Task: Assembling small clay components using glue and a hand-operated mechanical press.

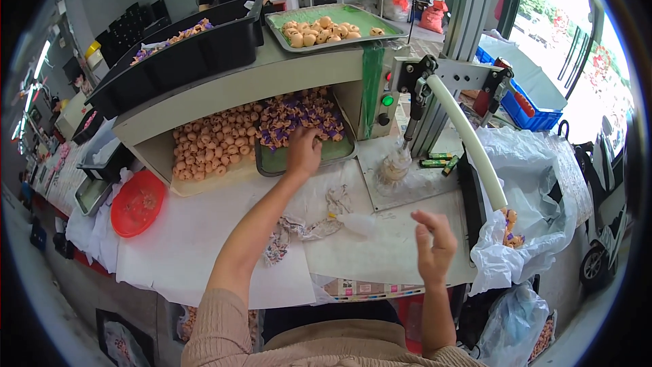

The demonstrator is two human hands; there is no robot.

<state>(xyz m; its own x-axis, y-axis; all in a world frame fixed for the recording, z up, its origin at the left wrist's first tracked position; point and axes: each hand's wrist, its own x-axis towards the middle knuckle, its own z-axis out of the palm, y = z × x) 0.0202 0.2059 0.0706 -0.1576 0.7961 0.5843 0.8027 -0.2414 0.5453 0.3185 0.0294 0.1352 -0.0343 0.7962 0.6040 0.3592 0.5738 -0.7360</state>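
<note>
My left hand (303, 152) reaches into a dark tray (272, 164) heaped with small purple-and-tan figure parts (299, 114). Its fingers are curled at the near edge of the heap, and what lies between them is hidden. Over the front right of the table hovers my right hand (435, 246), thumb and fingers bent but apart, with nothing visible in it. Left of the tray is a pile of round tan doll-head-like pieces (214, 139). A lever press (441, 71) with a pale handle stands at the right, a plastic-wrapped fixture (394, 166) on its base plate.
A white squeeze bottle (355, 223) and a crumpled cloth (309, 226) lie mid-table. Batteries (438, 161) rest beside the fixture. A red basin (138, 204) sits at left, a plastic-lined bin (536, 211) at right. The shelf above carries a black crate (183, 54) and a green-bottomed tray (373, 20).
</note>
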